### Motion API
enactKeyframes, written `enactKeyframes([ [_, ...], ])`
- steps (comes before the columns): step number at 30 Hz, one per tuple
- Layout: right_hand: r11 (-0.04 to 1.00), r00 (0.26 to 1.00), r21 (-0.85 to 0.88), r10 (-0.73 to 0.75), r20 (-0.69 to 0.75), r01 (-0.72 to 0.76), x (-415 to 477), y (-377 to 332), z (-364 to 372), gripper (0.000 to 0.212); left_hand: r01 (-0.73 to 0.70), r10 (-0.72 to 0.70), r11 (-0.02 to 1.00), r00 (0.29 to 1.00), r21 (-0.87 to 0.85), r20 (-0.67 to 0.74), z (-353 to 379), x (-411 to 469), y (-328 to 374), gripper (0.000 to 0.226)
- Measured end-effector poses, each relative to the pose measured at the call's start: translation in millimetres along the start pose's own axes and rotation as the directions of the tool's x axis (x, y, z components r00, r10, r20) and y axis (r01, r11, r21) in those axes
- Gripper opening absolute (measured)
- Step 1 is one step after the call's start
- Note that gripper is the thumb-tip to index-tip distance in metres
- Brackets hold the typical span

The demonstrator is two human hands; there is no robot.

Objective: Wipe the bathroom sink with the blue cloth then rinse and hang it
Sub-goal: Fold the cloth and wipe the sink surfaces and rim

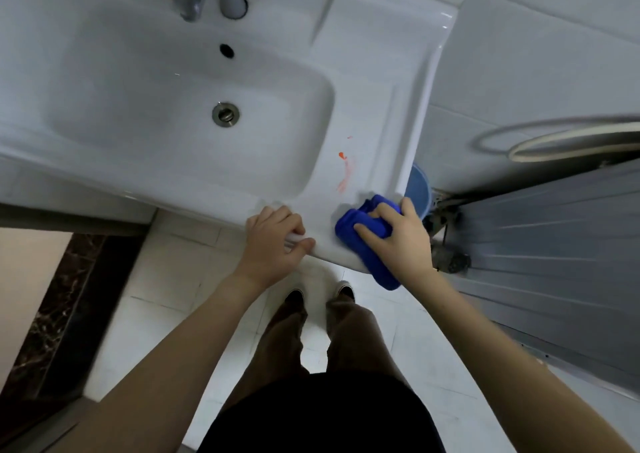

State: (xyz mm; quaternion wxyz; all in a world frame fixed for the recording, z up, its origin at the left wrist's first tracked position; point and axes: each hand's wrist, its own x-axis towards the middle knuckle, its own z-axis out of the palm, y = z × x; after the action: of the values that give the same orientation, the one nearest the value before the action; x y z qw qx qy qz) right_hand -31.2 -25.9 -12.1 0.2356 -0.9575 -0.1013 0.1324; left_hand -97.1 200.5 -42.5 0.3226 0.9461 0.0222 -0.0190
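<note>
At the sink's front edge: head view only
Right hand (398, 236): clamped down on the bunched blue cloth (367, 241), near corner of the sink (363, 113)
Left hand (273, 241): curled over the rim
Orange smear (344, 172): just beyond the cloth

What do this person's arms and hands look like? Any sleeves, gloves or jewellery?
Both forearms are bare all the way up the frame, with no sleeve in view. The left hand and right hand wear no gloves, and no ring, watch or bracelet shows on the fingers or wrists. The picture is a little blurred, so very small details could be missed.
</note>
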Motion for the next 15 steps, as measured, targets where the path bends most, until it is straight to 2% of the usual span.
enactKeyframes([
  [2, 1.0, 1.0, -0.012, -0.015, -0.011, 0.015, 22, 3, -6, 0.026, 0.002, -0.002, 1.0, 1.0, 0.0, 0.004, -1, 0, 1, 0.024],
  [6, 0.997, 0.992, 0.063, 0.051, -0.12, -0.043, 123, 19, -31, 0.028, 0.02, -0.02, 1.0, 1.0, 0.019, -0.011, 2, -3, 1, 0.022],
  [10, 0.998, 0.988, 0.06, 0.023, -0.15, -0.014, 210, 31, -61, 0.034, 0.07, -0.067, 0.996, 0.995, 0.051, -0.069, 7, 0, 3, 0.024],
  [12, 0.999, 0.991, 0.033, -0.001, -0.135, 0.005, 205, 31, -62, 0.034, 0.111, -0.105, 0.993, 0.989, 0.044, -0.106, 9, 1, 8, 0.026],
  [15, 0.993, 0.995, 0.068, -0.093, -0.045, 0.096, 132, 32, -43, 0.029, 0.19, -0.184, 0.982, 0.965, 0.016, -0.188, 14, 4, 14, 0.026],
])
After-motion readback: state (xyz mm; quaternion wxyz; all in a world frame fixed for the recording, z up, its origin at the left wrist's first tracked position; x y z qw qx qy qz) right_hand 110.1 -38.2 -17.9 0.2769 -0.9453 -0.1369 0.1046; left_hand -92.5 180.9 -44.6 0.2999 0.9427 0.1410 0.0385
